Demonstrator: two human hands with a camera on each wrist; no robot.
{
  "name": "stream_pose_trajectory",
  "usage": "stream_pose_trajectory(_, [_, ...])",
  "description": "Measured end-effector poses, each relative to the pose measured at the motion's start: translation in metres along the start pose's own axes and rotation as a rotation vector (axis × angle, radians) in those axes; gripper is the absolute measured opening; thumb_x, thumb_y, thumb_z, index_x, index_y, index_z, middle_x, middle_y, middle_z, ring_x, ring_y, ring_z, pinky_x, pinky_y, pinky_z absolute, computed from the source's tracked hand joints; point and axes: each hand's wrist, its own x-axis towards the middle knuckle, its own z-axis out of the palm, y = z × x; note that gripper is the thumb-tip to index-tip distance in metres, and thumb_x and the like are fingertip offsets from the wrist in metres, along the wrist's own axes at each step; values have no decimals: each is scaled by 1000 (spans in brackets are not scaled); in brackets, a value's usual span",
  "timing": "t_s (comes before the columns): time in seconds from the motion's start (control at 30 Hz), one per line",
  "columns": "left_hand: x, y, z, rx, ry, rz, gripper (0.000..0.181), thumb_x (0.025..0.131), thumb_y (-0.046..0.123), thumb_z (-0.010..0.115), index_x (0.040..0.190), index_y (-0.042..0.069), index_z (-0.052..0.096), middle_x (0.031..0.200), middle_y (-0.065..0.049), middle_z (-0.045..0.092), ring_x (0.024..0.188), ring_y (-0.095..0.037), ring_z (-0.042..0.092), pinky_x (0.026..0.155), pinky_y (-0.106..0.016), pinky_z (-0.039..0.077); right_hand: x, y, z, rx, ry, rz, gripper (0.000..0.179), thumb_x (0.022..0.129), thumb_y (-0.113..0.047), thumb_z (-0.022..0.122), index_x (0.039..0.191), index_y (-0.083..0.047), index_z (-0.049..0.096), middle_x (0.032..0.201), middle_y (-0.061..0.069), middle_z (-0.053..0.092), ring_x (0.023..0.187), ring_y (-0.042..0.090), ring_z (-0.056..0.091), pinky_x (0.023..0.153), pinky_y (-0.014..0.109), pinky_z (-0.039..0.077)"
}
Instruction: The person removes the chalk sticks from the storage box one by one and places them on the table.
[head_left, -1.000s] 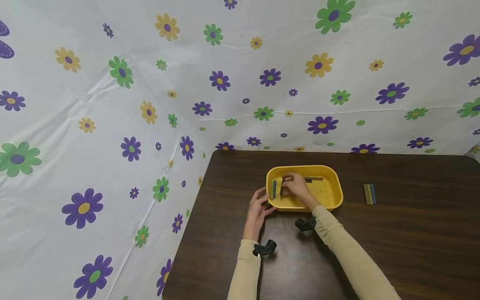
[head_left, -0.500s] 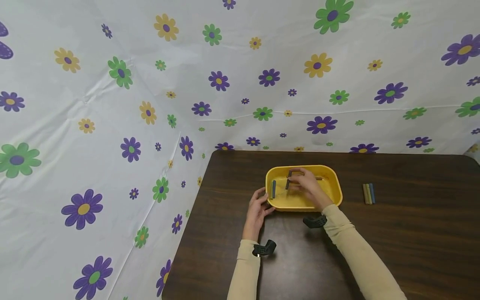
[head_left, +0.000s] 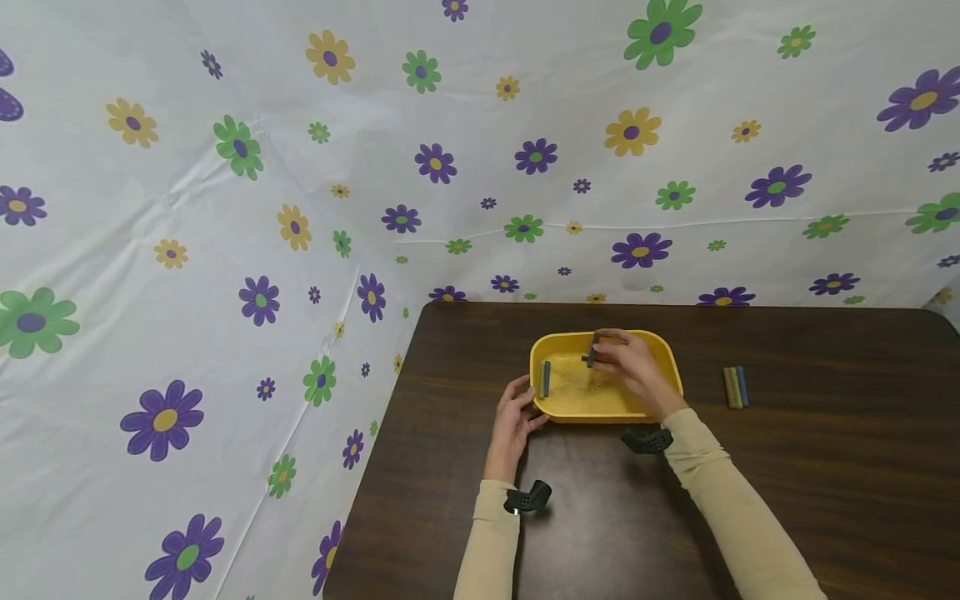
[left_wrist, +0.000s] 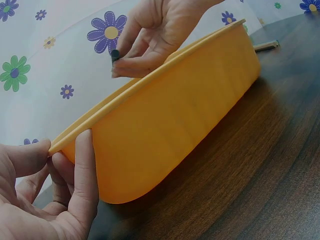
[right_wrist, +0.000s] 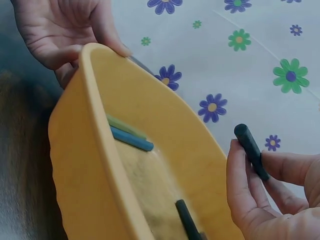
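A yellow plastic tub (head_left: 577, 417) stands on the table. My left hand (head_left: 512, 425) pinches its rim at the left end, thumb on top and fingers against the outer wall. Above the tub, my right hand (right_wrist: 280, 195) holds a dark chalk stick (right_wrist: 252, 152) between thumb and fingertips, clear of the bottom. Inside, a blue chalk stick (right_wrist: 132, 138) and a yellow-green chalk stick (right_wrist: 125, 125) lie side by side near the left end. Another dark chalk stick (right_wrist: 187, 220) lies on the bottom, its far end cut off in the right wrist view.
Right of the tub, two yellowish chalk sticks (head_left: 731, 388) and a blue one (head_left: 742, 386) lie side by side on the dark wooden table (head_left: 840, 450). A white flowered sheet (head_left: 465, 192) hangs behind the table and along its left.
My right hand has moved right and away from me over the tub, carrying the dark chalk stick from near the left end. My left hand stays at the rim.
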Motion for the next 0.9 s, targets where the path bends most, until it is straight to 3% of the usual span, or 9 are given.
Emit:
stream_pose_trajectory(0.23, [0,0,1,1,7,-1,35,105,13,61,139,6,57,118,-21,66,82,-17,69,65,-29,58,-6,-9,-13,9,-12,-31,56,105,1,57,155,9,33,97,2,70,88,15,74,78,29,60])
stream_pose_trajectory(0.5, [2,-1,0,11,17,2,35,106,13,60,140,6,57,116,-20,66,85,-19,69,65,-29,58,-12,-18,-32,37,7,-30,50,103,0,61,150,2,44,96,1,72,88,16,74,76,29,60])
stream_pose_trajectory(0.9, [-1,1,2,-3,21,-2,33,105,13,61,138,7,58,115,-19,66,82,-18,69,63,-27,58,-26,-29,-65,90,39,-30,47,102,-1,64,145,-2,46,101,-4,70,89,9,71,79,30,60])
